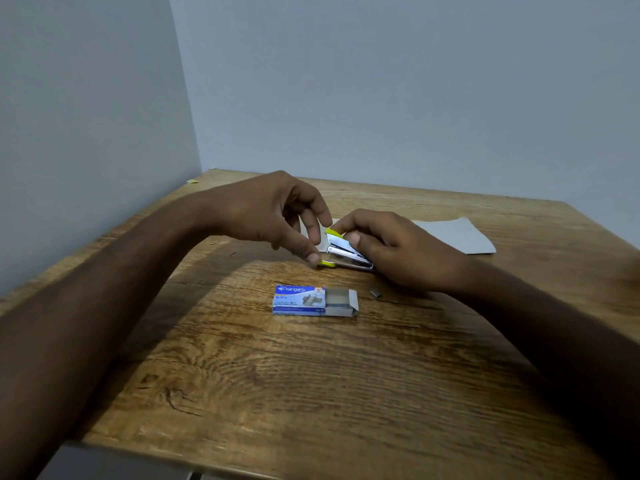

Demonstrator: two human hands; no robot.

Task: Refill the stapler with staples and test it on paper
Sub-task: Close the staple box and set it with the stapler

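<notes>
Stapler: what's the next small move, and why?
Probably draw the yellow pusher, pinched by the left hand, fully out. The right hand grips the stapler, and a loose staple strip lies beside the open staple box, seemingly not yet loaded.

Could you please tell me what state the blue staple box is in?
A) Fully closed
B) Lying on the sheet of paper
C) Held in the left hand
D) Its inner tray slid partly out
D: the staple box lies on the table with its grey tray slid partly out, while the left hand and right hand are on the stapler.
</notes>
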